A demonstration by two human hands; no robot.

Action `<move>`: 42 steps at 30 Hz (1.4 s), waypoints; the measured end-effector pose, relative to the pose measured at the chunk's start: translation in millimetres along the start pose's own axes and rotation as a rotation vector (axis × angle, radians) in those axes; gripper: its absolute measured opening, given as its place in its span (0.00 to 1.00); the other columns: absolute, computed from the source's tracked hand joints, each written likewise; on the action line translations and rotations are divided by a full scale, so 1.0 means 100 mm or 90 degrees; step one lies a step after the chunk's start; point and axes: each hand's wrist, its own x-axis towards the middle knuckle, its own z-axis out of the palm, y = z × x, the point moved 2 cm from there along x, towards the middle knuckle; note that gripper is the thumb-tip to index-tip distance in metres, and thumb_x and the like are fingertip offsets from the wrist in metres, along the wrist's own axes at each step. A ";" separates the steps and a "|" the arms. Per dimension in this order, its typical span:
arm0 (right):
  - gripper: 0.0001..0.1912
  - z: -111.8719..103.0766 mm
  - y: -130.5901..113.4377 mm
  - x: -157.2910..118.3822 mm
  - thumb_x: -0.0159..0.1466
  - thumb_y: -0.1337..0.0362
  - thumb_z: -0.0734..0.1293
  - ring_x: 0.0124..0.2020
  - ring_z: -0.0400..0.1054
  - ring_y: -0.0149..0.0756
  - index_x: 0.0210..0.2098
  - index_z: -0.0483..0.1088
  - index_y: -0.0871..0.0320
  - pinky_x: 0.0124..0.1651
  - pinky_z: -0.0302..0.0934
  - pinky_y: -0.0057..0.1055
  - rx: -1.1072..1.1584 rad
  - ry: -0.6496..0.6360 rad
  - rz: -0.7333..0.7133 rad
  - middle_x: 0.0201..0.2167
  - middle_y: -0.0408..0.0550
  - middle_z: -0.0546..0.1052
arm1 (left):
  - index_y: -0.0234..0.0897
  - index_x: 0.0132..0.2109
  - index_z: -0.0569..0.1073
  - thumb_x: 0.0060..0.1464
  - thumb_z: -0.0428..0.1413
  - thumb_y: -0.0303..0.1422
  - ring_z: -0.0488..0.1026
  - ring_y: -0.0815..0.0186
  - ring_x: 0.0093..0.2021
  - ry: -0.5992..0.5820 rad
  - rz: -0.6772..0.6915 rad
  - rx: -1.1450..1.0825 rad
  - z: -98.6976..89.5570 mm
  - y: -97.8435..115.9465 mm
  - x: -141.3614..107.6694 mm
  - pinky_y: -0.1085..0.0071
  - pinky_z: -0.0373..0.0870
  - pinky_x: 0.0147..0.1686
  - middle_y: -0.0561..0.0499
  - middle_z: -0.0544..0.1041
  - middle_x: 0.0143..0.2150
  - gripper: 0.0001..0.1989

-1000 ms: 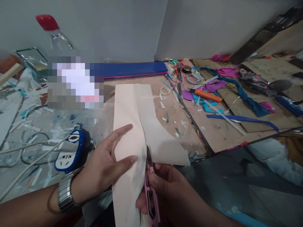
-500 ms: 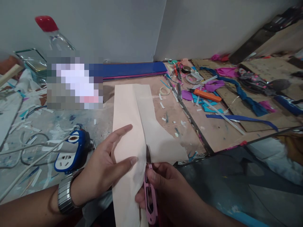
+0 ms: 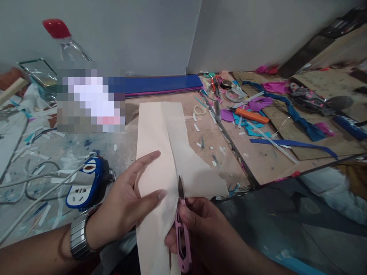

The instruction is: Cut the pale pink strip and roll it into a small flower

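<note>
A long cream paper sheet [image 3: 155, 133] lies on the table, its near end over the table's edge. My left hand [image 3: 129, 198] holds the sheet's left side, index finger and thumb on top and the other fingers hidden beneath. In my right hand [image 3: 197, 217] are pink scissors [image 3: 183, 236], their dark blade pointing away from me at the cut edge of the paper. Right of the blade a flap of paper [image 3: 200, 175] spreads over the table.
A blue and white power strip [image 3: 86, 183] with cables sits at the left. Behind are a blue stack [image 3: 163, 84] and a red-capped bottle [image 3: 74, 49], partly pixelated. At the right lie a tape roll [image 3: 200, 110], an orange cutter [image 3: 250, 115], scraps and cardboard [image 3: 304, 145].
The scissors and my right hand have shifted very slightly to the right, and more of the blade shows. My left hand and the paper are almost unchanged.
</note>
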 end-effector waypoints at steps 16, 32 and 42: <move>0.20 -0.03 -0.01 -0.01 0.60 0.50 0.76 0.18 0.69 0.27 0.37 0.74 0.63 0.21 0.65 0.20 0.015 -0.009 0.003 0.23 0.50 0.80 | 0.44 0.69 0.64 0.55 0.64 0.41 0.68 0.47 0.66 0.004 0.032 0.018 -0.01 -0.03 0.02 0.47 0.64 0.66 0.42 0.67 0.69 0.37; 0.24 -0.02 0.02 -0.01 0.57 0.48 0.78 0.17 0.68 0.28 0.37 0.70 0.61 0.21 0.65 0.22 -0.021 -0.016 0.008 0.21 0.48 0.78 | 0.43 0.69 0.64 0.55 0.64 0.40 0.66 0.51 0.68 0.022 0.051 0.063 -0.02 0.01 0.02 0.54 0.65 0.67 0.45 0.67 0.70 0.37; 0.22 0.02 0.02 -0.05 0.59 0.51 0.77 0.17 0.69 0.27 0.39 0.72 0.63 0.20 0.64 0.20 0.011 0.011 0.003 0.20 0.47 0.78 | 0.43 0.69 0.63 0.55 0.65 0.41 0.65 0.50 0.69 0.016 0.047 0.061 -0.03 0.00 0.01 0.53 0.64 0.68 0.45 0.66 0.71 0.37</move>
